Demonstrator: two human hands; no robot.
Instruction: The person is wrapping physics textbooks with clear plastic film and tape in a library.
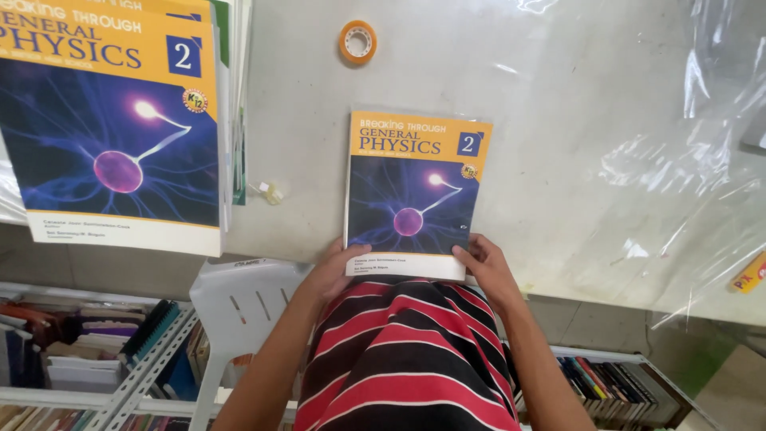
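Head view: both hands grip the near edge of an orange-and-blue book (415, 187) on the desk (558, 120); left hand (335, 271) and right hand (488, 267) have their palms hidden.

Book (415, 195): paper, glossy cover with sheen; stacked books (112, 128) alike. Table (558, 96): smooth, pale, scuffed top, partly under clear crinkled plastic film (702, 120), shiny. Tape roll (358, 41): glossy plastic; shirt (407, 359): matt striped cloth; shelf rails (152, 367): painted metal.

Both hands (335, 275) (485, 267) grip textbook (415, 191) on table (558, 120)
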